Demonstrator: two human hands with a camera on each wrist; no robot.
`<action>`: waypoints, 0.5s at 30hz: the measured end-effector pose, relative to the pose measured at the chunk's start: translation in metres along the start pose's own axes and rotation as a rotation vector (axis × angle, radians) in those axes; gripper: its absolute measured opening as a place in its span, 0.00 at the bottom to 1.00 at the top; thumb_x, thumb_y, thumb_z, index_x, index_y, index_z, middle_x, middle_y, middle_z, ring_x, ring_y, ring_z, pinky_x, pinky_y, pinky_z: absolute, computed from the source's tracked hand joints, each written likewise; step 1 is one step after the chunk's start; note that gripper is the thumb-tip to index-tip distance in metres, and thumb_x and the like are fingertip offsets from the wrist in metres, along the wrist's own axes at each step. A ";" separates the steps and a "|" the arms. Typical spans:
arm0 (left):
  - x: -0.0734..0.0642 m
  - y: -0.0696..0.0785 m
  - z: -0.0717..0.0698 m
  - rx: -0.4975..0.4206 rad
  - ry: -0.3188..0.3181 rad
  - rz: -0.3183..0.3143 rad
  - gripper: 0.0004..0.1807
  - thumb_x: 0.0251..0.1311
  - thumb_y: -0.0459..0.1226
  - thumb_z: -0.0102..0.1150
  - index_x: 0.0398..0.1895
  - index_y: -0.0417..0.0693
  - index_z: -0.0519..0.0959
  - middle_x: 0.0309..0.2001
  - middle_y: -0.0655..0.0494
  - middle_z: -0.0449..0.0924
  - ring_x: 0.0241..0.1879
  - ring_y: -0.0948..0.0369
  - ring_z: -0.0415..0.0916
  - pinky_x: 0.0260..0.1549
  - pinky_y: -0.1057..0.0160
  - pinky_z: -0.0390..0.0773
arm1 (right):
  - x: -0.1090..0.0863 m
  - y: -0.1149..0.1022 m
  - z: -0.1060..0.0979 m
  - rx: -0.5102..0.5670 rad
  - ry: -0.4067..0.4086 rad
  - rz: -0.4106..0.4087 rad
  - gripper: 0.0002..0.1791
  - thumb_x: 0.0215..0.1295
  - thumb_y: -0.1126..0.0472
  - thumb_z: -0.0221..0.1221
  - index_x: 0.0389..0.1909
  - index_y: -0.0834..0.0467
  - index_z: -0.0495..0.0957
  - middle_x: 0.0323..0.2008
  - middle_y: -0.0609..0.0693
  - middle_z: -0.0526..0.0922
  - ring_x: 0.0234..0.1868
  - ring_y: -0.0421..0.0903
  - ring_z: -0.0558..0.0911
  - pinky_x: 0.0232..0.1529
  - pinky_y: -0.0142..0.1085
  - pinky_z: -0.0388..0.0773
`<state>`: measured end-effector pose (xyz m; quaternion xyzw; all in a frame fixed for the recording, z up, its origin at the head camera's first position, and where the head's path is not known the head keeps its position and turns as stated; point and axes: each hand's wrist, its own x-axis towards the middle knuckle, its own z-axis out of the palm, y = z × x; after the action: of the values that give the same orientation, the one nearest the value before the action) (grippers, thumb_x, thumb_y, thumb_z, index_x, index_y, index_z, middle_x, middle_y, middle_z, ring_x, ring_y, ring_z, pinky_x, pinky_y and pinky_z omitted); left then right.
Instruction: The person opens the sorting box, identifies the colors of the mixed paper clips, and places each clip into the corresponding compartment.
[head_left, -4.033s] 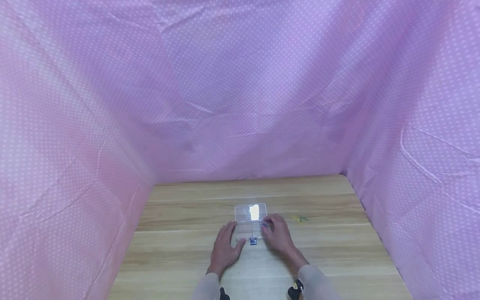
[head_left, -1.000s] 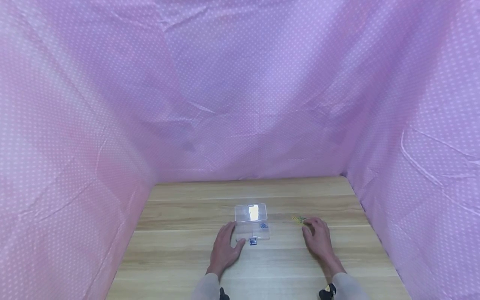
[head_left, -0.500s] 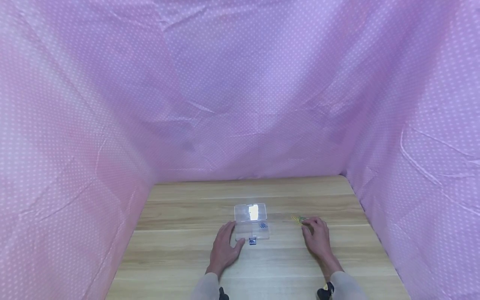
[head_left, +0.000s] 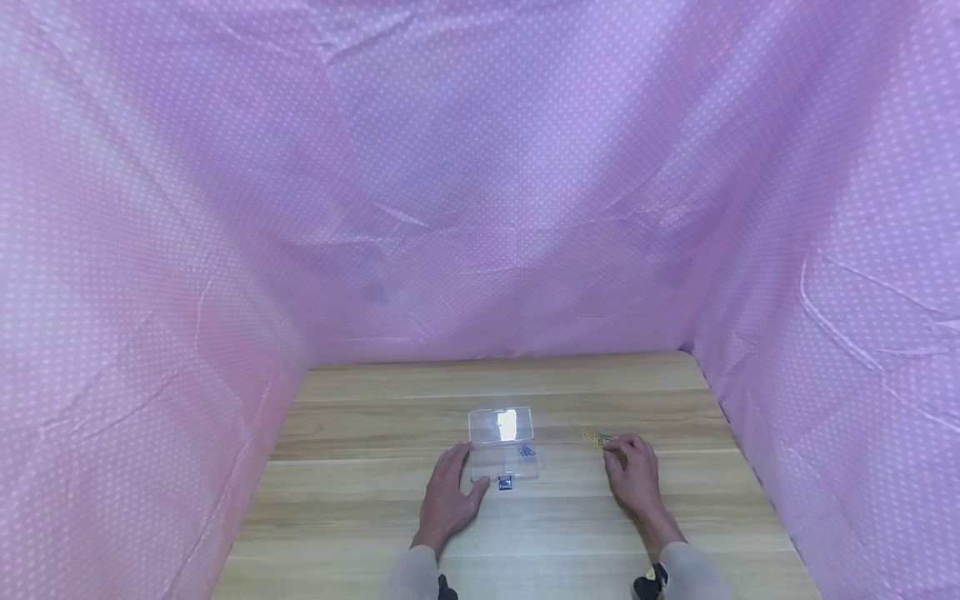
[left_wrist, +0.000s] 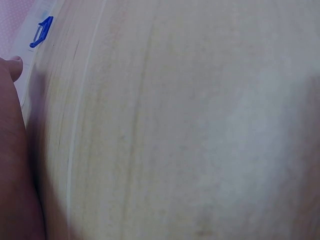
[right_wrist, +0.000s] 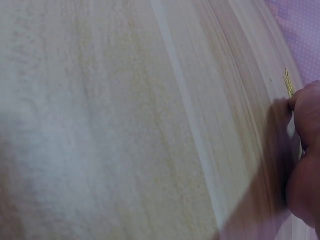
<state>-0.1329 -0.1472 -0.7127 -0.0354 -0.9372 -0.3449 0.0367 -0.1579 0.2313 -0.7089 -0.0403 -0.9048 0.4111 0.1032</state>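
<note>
A clear plastic box (head_left: 489, 460) lies with its lid (head_left: 487, 425) folded back and a blue latch (head_left: 506, 482) at the front, also seen in the left wrist view as a blue clasp (left_wrist: 42, 32). Blue paper clips (head_left: 527, 451) lie in its right compartment. My left hand (head_left: 447, 497) rests against the box's left side, thumb near the front edge. Yellow and green paper clips (head_left: 596, 438) lie to the right of the box. My right hand (head_left: 637, 475) has its fingertips right at these clips, index finger and thumb slightly apart; the yellow clips (right_wrist: 288, 82) show beyond a fingertip.
The wood-grain table (head_left: 360, 417) carries the box and the loose clips. Pink dotted cloth (head_left: 495, 208) encloses it at the back and both sides.
Over the earlier seconds my right hand has moved from the box's right compartment to the loose clips on the right. It has stayed there for the last second; the left hand keeps its place.
</note>
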 end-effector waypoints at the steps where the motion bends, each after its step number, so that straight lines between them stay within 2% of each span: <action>1: 0.000 0.000 0.000 -0.001 0.001 0.000 0.41 0.73 0.60 0.68 0.84 0.57 0.72 0.84 0.47 0.73 0.85 0.38 0.69 0.86 0.32 0.70 | 0.000 0.000 0.000 0.000 0.001 0.003 0.09 0.73 0.70 0.70 0.51 0.65 0.90 0.59 0.66 0.86 0.66 0.68 0.78 0.75 0.65 0.69; 7: 0.001 0.000 0.000 0.002 -0.002 -0.003 0.41 0.73 0.60 0.68 0.84 0.57 0.72 0.84 0.47 0.74 0.85 0.38 0.68 0.86 0.33 0.70 | 0.001 0.000 0.001 0.001 -0.007 0.023 0.08 0.73 0.70 0.70 0.49 0.65 0.90 0.59 0.66 0.85 0.66 0.68 0.78 0.76 0.65 0.69; 15: 0.001 -0.001 0.002 0.023 0.027 0.020 0.41 0.73 0.58 0.70 0.84 0.56 0.73 0.83 0.46 0.75 0.83 0.38 0.71 0.84 0.32 0.73 | 0.001 0.000 -0.001 0.001 -0.027 0.035 0.07 0.75 0.70 0.68 0.49 0.66 0.89 0.60 0.67 0.85 0.68 0.69 0.77 0.79 0.68 0.67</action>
<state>-0.1343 -0.1463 -0.7150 -0.0396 -0.9402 -0.3340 0.0533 -0.1589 0.2317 -0.7080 -0.0507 -0.9052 0.4137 0.0836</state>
